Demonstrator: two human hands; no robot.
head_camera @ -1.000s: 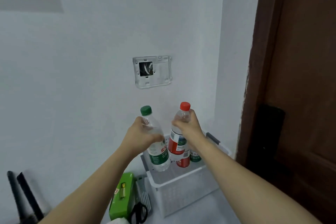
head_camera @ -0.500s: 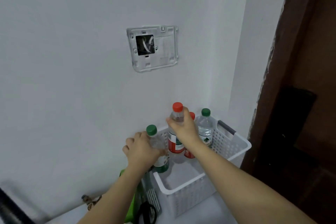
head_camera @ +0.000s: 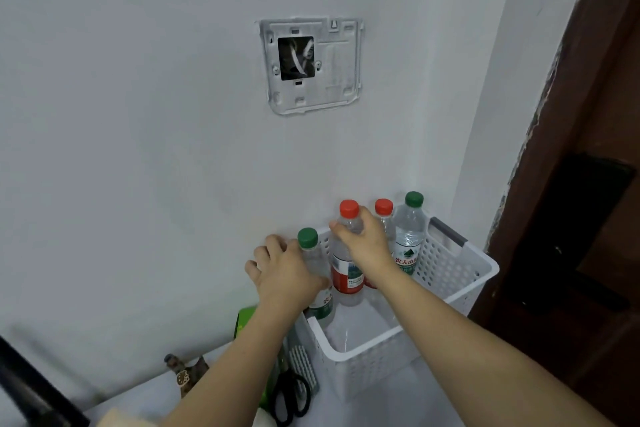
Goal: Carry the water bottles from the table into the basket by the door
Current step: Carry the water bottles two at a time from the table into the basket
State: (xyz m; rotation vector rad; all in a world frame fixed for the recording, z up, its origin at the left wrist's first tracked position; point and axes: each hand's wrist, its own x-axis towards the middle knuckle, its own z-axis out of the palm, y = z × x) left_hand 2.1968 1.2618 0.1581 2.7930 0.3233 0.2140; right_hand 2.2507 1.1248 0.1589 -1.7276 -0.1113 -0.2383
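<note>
A white perforated basket point(head_camera: 450, 270) stands on the floor against the wall, beside the dark door. My left hand point(head_camera: 289, 274) grips a green-capped water bottle point(head_camera: 308, 239) standing upright in the basket's back left corner. My right hand point(head_camera: 363, 243) holds the neck of a red-capped bottle point(head_camera: 348, 274) with a red label, upright just to its right. Behind them stand another red-capped bottle point(head_camera: 383, 207) and another green-capped bottle point(head_camera: 408, 236), both upright at the back of the basket.
A brown wooden door point(head_camera: 595, 184) with a black handle plate fills the right. A bare wall switch box point(head_camera: 311, 64) is above. Left of the basket lie a green box point(head_camera: 246, 321), black scissors point(head_camera: 291, 395), a grey brush and a small brown object point(head_camera: 187, 371).
Both hands have lowered the two bottles from above the basket down into it. The view has moved closer to the wall and basket.
</note>
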